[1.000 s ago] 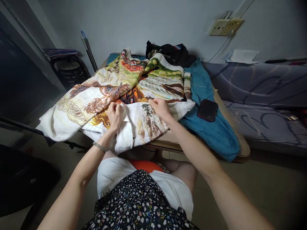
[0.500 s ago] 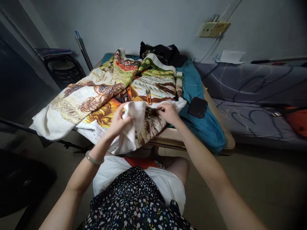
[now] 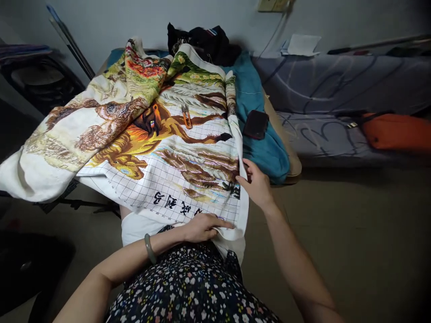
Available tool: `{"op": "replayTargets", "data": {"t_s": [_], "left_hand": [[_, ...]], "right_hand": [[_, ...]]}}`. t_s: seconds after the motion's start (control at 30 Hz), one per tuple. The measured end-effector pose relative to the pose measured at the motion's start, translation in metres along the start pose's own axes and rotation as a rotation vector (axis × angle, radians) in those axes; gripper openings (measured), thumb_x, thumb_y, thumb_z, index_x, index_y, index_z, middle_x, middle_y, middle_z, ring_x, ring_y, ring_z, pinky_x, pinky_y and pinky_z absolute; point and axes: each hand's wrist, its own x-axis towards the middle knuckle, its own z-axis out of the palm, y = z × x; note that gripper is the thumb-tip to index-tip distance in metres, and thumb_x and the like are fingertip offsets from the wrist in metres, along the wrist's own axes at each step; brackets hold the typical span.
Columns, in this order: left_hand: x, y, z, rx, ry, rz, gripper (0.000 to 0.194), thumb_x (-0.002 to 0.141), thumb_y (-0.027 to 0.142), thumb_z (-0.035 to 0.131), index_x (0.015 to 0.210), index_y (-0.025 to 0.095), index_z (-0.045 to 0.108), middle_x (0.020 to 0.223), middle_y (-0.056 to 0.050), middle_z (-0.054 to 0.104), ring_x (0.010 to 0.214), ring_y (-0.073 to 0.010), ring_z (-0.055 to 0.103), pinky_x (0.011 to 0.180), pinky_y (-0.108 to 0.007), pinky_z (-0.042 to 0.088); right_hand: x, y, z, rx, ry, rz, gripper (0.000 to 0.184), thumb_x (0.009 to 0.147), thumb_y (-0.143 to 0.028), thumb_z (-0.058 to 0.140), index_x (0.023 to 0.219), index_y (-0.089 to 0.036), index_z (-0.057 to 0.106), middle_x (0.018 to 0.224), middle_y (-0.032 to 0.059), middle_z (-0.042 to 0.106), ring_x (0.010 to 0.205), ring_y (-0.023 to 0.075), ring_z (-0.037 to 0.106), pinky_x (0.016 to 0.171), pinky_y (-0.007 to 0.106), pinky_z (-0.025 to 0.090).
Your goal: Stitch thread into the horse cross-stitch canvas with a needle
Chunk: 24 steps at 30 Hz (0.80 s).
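A large cross-stitch cloth [image 3: 202,157] spreads over the table toward my lap, its printed grid, galloping horse and dark characters facing up. At its near edge my left hand [image 3: 200,228] is closed on the white border, index finger stretched along the corner. My right hand [image 3: 257,186] pinches the right-hand border between thumb and fingers. Orange-handled thread snips [image 3: 186,117] lie on the stitched horse. The left part of the cloth is folded over, showing the back of the stitching.
A dark phone [image 3: 256,124] rests on the teal cloth [image 3: 276,154] right of the stitching. Black fabric [image 3: 205,42] is heaped at the back by the wall. To the right stands a grey patterned sofa [image 3: 319,89] with an orange bag [image 3: 393,130]. A folding chair [image 3: 43,80] is at left.
The near part of the cloth, bunched up before, now lies unfolded face up over my lap. My left hand has come down and right to the near corner; my right hand is lower along the border.
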Motion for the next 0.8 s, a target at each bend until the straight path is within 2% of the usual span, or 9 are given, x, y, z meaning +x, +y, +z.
{"op": "replayTargets", "data": {"t_s": [0.13,0.23,0.3,0.37,0.43,0.5,0.57,0.73,0.8], "left_hand": [[-0.010,0.020,-0.030,-0.022,-0.064,0.108,0.036,0.091,0.029,0.058,0.125,0.020,0.064,0.122,-0.009,0.069,0.107,-0.0189,0.065,0.093,-0.030,0.049],[-0.014,0.027,-0.070,0.316,0.214,0.101,0.033,0.094,0.033,0.053,0.123,0.020,0.064,0.127,-0.013,0.065,0.120,-0.0229,0.058,0.103,-0.040,0.044],[-0.017,0.024,-0.097,0.648,0.476,-0.064,0.045,0.089,0.031,0.062,0.133,0.023,0.058,0.145,-0.016,0.051,0.137,-0.0318,0.043,0.111,-0.056,0.032],[-0.023,0.020,-0.114,0.823,0.562,-0.191,0.059,0.081,0.034,0.072,0.136,0.022,0.055,0.153,-0.018,0.041,0.144,-0.0394,0.029,0.113,-0.066,0.020],[-0.033,0.019,-0.121,0.752,0.425,-0.157,0.046,0.080,0.038,0.073,0.121,0.019,0.066,0.145,-0.018,0.051,0.139,-0.0376,0.040,0.115,-0.062,0.022],[-0.044,0.027,-0.121,0.491,0.201,-0.020,0.026,0.088,0.038,0.063,0.101,0.018,0.072,0.119,-0.013,0.070,0.116,-0.0262,0.063,0.112,-0.049,0.035],[-0.055,0.045,-0.120,0.246,0.136,0.081,0.024,0.093,0.035,0.056,0.095,0.017,0.071,0.095,-0.008,0.076,0.090,-0.0175,0.070,0.107,-0.041,0.041],[-0.078,0.126,-0.125,0.140,0.705,0.421,0.016,0.089,0.028,0.063,0.101,0.019,0.068,0.085,-0.006,0.071,0.081,-0.0183,0.066,0.097,-0.044,0.048],[-0.086,0.159,-0.124,0.216,0.776,0.471,0.014,0.088,0.031,0.063,0.098,0.025,0.070,0.082,-0.004,0.067,0.079,-0.0193,0.064,0.096,-0.046,0.050]], "right_hand": [[-0.010,-0.005,0.003,-0.006,0.007,0.059,0.053,0.080,-0.028,0.056,0.132,-0.016,0.057,0.104,0.0095,0.073,0.085,0.0232,0.068,0.080,0.036,0.052],[-0.007,-0.008,-0.001,-0.021,-0.021,0.095,0.050,0.080,-0.032,0.056,0.127,-0.015,0.061,0.090,0.0069,0.074,0.072,0.0207,0.065,0.071,0.032,0.050],[-0.006,-0.009,-0.003,-0.033,-0.034,0.103,0.052,0.080,-0.033,0.056,0.128,-0.014,0.060,0.087,0.0065,0.073,0.069,0.0198,0.064,0.067,0.031,0.048],[-0.005,-0.011,-0.005,-0.049,-0.041,0.107,0.054,0.079,-0.033,0.055,0.128,-0.013,0.060,0.085,0.0067,0.073,0.067,0.0196,0.063,0.065,0.030,0.047],[-0.003,-0.013,-0.005,-0.073,-0.042,0.097,0.054,0.078,-0.034,0.055,0.127,-0.012,0.061,0.081,0.0061,0.072,0.064,0.0192,0.061,0.062,0.030,0.046],[-0.001,-0.013,-0.006,-0.076,-0.053,0.088,0.053,0.079,-0.037,0.057,0.125,-0.012,0.062,0.074,0.0047,0.070,0.060,0.0182,0.059,0.058,0.028,0.045],[0.002,-0.012,-0.007,-0.036,-0.068,0.105,0.053,0.080,-0.042,0.057,0.123,-0.012,0.064,0.069,0.0044,0.069,0.056,0.0175,0.058,0.053,0.027,0.044],[0.016,-0.009,-0.008,0.035,0.028,0.127,0.053,0.081,-0.051,0.057,0.113,-0.011,0.069,0.075,0.0090,0.072,0.060,0.0197,0.062,0.053,0.029,0.049],[0.022,-0.011,-0.008,0.035,0.058,0.114,0.052,0.080,-0.052,0.057,0.110,-0.011,0.070,0.074,0.0093,0.072,0.061,0.0202,0.063,0.054,0.029,0.050]]}}
